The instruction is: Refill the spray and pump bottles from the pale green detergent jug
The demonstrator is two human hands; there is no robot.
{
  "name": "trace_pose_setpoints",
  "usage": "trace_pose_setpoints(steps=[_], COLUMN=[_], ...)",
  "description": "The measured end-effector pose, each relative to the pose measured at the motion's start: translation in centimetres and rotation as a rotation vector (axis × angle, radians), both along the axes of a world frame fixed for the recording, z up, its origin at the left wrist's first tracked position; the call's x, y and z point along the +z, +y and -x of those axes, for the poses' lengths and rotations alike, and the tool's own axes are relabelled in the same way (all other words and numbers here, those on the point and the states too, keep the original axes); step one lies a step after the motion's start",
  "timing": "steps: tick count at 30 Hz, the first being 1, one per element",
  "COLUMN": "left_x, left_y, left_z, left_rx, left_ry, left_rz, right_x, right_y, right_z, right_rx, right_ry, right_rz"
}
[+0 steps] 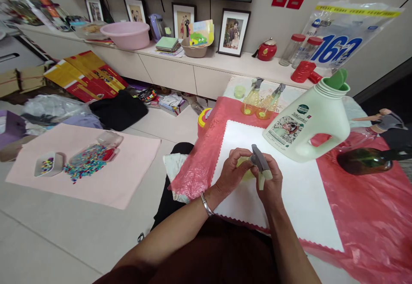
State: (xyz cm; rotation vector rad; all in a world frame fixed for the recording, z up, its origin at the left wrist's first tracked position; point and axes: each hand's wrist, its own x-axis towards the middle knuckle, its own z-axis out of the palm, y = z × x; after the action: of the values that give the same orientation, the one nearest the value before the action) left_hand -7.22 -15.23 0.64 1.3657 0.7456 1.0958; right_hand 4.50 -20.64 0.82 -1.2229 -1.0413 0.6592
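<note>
Over a white scalloped mat (299,206), both hands are closed on one spray bottle (246,170) with a grey trigger head and pale yellow contents. My left hand (232,170) wraps the bottle's body and neck from the left. From the right, my right hand (270,176) grips around the grey spray head (260,160). My fingers hide much of the bottle. A large pale green detergent jug (309,121), its cap off and a green scoop-like piece (337,79) in its mouth, stands just beyond. Two similar spray bottles (251,99) (270,103) stand at the mat's far edge.
Red plastic sheeting (370,206) covers the table. At right are a dark bottle (363,161) and a clear pink spray bottle (360,138). A small green cap (240,91) sits near the far edge. On the floor, beads (85,164) lie on a pink sheet (106,189).
</note>
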Motion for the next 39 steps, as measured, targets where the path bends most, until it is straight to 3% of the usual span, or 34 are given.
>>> trace_pose_setpoints(steps=[5,11,20,29,39], left_x=[0.5,0.3,-0.3,-0.2,-0.4], left_y=[-0.3,-0.5,-1.0,-1.0,-0.8], left_z=[-0.3,-0.3,-0.2,-0.4,-0.5], left_rx=[0.018,0.020,0.006,0.020,-0.025], left_ry=[0.010,0.032,-0.051,-0.072,-0.128], left_rz=[-0.088,-0.125,0.028,0.022,0.050], right_x=[-0.6,-1.5,-1.3,-1.5,-2.2], right_y=[-0.4,-0.4,0.2,-0.3,0.2], right_z=[-1.1,-1.0,0.2,-0.8,0.1], right_rx=[0.109,0.077,0.016,0.116,-0.025], right_ry=[-0.003,0.057,0.133,0.088,0.121], right_rz=[0.053,0.008,-0.016,0.026,0.016])
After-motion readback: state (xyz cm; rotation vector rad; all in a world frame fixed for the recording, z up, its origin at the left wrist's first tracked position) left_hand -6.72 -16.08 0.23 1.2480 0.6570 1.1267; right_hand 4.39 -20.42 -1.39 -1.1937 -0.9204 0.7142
